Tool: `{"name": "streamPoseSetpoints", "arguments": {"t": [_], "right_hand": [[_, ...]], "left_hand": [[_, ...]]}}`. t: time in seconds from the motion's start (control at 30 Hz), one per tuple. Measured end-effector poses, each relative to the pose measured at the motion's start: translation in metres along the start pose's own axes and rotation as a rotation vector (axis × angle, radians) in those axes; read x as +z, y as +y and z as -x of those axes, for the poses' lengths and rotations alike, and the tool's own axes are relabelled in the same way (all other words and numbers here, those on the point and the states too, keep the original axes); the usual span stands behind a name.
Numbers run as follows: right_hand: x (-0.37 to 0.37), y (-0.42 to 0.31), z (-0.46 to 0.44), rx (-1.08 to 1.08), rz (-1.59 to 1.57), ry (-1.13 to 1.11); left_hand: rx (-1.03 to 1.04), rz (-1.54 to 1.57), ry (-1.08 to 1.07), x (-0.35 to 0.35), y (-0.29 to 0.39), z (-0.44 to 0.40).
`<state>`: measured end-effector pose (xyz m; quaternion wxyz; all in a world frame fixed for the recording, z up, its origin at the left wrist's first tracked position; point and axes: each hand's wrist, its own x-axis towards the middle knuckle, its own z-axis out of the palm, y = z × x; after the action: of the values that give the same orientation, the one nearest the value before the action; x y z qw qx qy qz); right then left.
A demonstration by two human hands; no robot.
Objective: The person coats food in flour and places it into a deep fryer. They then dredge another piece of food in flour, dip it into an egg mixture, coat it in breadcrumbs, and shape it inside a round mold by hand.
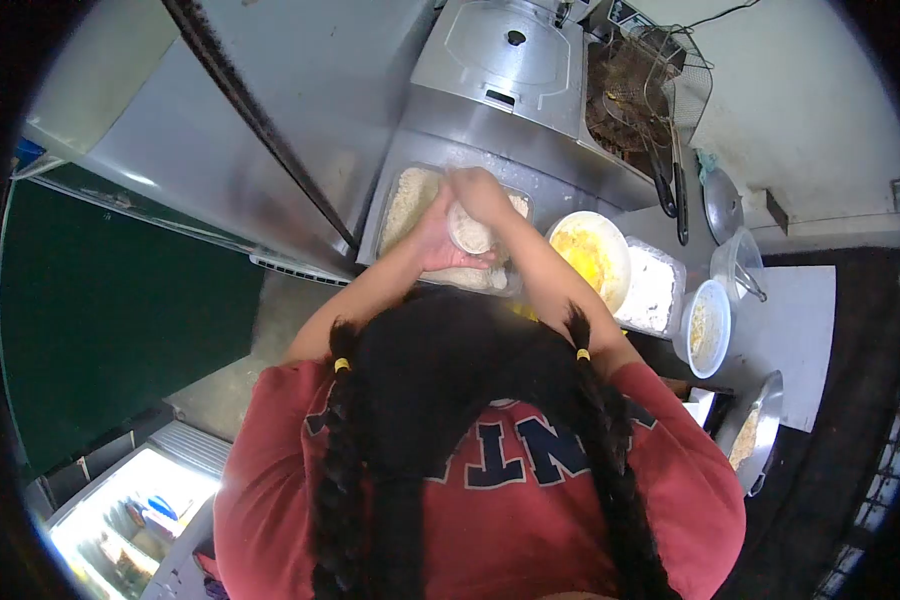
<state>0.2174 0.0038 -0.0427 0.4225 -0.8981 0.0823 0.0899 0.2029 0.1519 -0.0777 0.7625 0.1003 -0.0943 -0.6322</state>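
Note:
A round, pale, crumb-covered piece is held over a clear tray of breadcrumbs. Whether it is a patty or a small cup, I cannot tell. My left hand curves around its left and lower sides, with the fingers reaching beneath it. At its upper edge is my right hand, curled and slightly blurred, with its fingertips hidden. Just right of the tray stands a white bowl of yellow egg mixture. A clear container of white flour sits beside that bowl.
A lidded steel fryer stands at the back, with wire baskets to its right. A blue-white bowl, a clear tub and a steel pan are on the right. The steel fridge borders the left.

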Motion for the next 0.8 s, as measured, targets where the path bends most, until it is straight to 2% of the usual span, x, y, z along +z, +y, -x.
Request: {"name": "streamPoseSetpoints", "arguments": {"t": [0.03, 0.1, 0.13, 0.27, 0.33, 0.43, 0.47, 0.5, 0.53, 0.57, 0.6, 0.63, 0.67, 0.73, 0.8], "right_hand": [[0.005, 0.008, -0.002, 0.048, -0.089, 0.062], [0.009, 0.016, -0.003, 0.037, -0.047, 0.109], [0.008, 0.016, -0.003, 0.026, -0.006, 0.162], [-0.02, -0.018, 0.002, 0.026, -0.065, 0.132], [-0.034, -0.038, 0.006, 0.031, -0.011, -0.143], [-0.014, -0.025, 0.002, 0.013, 0.086, -0.126], [-0.006, -0.015, 0.0, 0.015, 0.085, -0.128], [0.003, 0.001, -0.004, -0.004, 0.096, -0.027], [0.008, 0.003, -0.003, -0.025, 0.106, 0.072], [0.01, 0.005, -0.003, -0.026, 0.106, 0.067], [0.008, -0.003, 0.002, 0.036, 0.061, 0.165], [0.007, -0.008, 0.006, 0.099, 0.015, 0.264], [0.003, -0.007, 0.001, 0.101, 0.014, 0.264], [-0.009, -0.009, -0.009, 0.106, -0.157, 0.165], [-0.021, -0.024, -0.004, 0.113, -0.194, 0.119]], "left_hand": [[0.004, 0.002, 0.0, 0.012, 0.0, 0.001], [0.047, 0.146, 0.333, 0.032, -0.004, -0.001], [0.048, 0.145, 0.333, 0.033, -0.005, -0.002], [0.069, 0.044, 0.281, 0.015, -0.007, -0.004], [0.045, -0.018, 0.23, 0.007, -0.005, -0.005], [0.002, -0.032, 0.183, -0.007, -0.005, -0.003], [-0.002, -0.008, 0.073, -0.013, -0.002, -0.003], [-0.004, 0.016, -0.037, -0.017, -0.002, -0.002], [0.001, 0.018, -0.035, -0.002, -0.002, 0.001], [0.067, 0.06, 0.143, 0.014, -0.003, 0.004], [0.13, 0.1, 0.319, 0.028, -0.003, 0.005], [0.13, 0.1, 0.32, 0.032, -0.003, 0.005], [0.178, 0.053, 0.283, 0.034, -0.005, 0.006], [0.228, 0.006, 0.248, 0.035, -0.007, 0.005], [0.233, -0.054, 0.252, 0.03, -0.007, 0.002]]}}
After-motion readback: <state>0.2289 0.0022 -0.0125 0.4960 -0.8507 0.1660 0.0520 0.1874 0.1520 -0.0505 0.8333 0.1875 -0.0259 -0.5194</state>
